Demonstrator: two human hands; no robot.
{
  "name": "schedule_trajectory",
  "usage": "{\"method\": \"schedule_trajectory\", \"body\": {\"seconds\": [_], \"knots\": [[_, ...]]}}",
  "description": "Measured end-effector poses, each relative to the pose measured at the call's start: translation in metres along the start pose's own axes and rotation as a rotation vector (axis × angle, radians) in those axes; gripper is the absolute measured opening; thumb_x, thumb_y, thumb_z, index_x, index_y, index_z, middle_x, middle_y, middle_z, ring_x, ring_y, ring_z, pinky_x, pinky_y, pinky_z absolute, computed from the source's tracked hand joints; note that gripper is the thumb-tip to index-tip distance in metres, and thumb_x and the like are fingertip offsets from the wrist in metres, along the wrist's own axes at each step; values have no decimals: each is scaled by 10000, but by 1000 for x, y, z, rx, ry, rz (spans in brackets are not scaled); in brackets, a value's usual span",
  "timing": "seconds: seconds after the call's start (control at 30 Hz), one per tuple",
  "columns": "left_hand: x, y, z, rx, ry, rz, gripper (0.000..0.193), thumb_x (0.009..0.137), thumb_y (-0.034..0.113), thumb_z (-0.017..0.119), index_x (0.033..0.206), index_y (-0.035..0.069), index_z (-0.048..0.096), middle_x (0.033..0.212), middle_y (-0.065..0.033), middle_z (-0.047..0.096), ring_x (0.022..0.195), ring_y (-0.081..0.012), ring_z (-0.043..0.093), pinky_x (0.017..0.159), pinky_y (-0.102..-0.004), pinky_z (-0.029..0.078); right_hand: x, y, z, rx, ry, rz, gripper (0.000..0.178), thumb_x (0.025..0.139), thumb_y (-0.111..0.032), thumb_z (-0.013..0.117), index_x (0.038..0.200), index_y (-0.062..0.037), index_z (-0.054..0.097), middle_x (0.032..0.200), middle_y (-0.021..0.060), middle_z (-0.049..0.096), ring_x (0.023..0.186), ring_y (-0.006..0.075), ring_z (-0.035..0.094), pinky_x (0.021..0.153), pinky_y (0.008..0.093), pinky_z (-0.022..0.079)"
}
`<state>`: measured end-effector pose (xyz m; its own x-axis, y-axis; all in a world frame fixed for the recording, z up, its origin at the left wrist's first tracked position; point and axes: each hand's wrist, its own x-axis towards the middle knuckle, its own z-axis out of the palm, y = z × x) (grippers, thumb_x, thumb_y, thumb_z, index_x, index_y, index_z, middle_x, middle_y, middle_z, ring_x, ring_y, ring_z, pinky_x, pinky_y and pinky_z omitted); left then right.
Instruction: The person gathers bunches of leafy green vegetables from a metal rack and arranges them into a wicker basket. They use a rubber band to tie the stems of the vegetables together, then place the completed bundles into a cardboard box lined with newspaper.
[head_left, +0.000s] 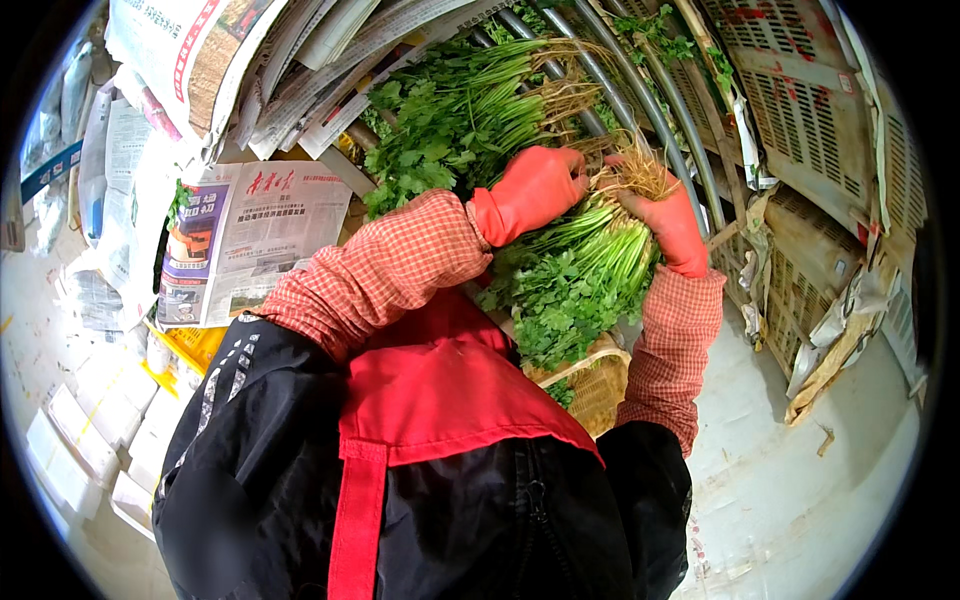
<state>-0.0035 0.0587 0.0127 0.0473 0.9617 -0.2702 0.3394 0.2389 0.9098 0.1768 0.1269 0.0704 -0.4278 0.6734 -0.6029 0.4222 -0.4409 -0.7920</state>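
- Work in hand: a near bunch (575,280) of rooted leafy greens lies in front of the person's chest, leaves toward the near side and roots toward the far side; its root ends are gathered together, and no tie is visible on it.
- Right hand (672,225), gloved: fingers closed around the root end of the near bunch, from its right side.
- Left hand (535,192), gloved: fingers curled beside the roots, on the left; whether they pinch anything cannot be told.
- Progress, as judged: this bunch is being handled and not yet set down; how many are finished cannot be told.
- Apparently left over: a far pile (470,110) of the same greens on metal rails (690,125), leaves left, roots right, with no hand on its leaves.
- Surroundings: newspaper stack (345,45) at far left; folded newspaper (270,230) left of the greens; perforated crates (800,115) at right; yellow crate (200,342) at left.
- Obstructions: the left forearm crosses close to the folded newspaper; the near bunch partly hides a tan basket (600,388); the hands mask some stalks.
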Motion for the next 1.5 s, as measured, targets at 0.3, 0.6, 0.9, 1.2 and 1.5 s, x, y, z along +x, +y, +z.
{"method": "schedule_trajectory", "body": {"seconds": [0.3, 0.6, 0.9, 1.2, 1.5], "knots": [[-14, 2, -4, 227, -145, -28, 252, 829, 293, 621, 916, 58, 647, 784, -186, 645, 752, -371, 623, 666, -427, 501, -3, 4, 1, 24, 14, 2, 331, 803, -65, 659, 1130, -18, 632, 1064, 52, 663, 938, 107, 604, 843, 246, 465], [1, 7, 13, 141, -27, 35, 223, 804, 265, 661, 892, 61, 651, 783, -211, 622, 718, -375, 613, 628, -418, 489, 2, 15, 6, 32, 52, 78, 367, 795, -78, 671, 1147, -5, 600, 980, 24, 652, 884, 103, 590, 776, 253, 470], [-25, -3, 0, -102, 199, -185, 203, 800, 200, 651, 919, 34, 654, 842, -179, 663, 783, -323, 649, 691, -344, 515, 7, 26, 10, -29, 130, 119, 281, 797, -92, 669, 1060, 4, 646, 949, 42, 671, 820, 111, 594, 748, 248, 461], [-17, -6, -7, 580, 138, -44, 352, 743, 248, 710, 973, 41, 544, 909, -138, 596, 778, -315, 636, 580, -409, 520, -7, 27, 9, -502, 428, 200, 401, 785, -275, 640, 1123, -59, 633, 959, 129, 676, 879, 236, 635, 796, 327, 457], [9, -29, 22, 467, 33, -99, 202, 742, 174, 673, 871, 26, 625, 848, -209, 630, 743, -368, 628, 644, -433, 507, 16, 52, 11, -198, 301, 61, 327, 794, -102, 664, 1104, -6, 625, 985, 52, 662, 853, 130, 603, 754, 270, 469]]}}
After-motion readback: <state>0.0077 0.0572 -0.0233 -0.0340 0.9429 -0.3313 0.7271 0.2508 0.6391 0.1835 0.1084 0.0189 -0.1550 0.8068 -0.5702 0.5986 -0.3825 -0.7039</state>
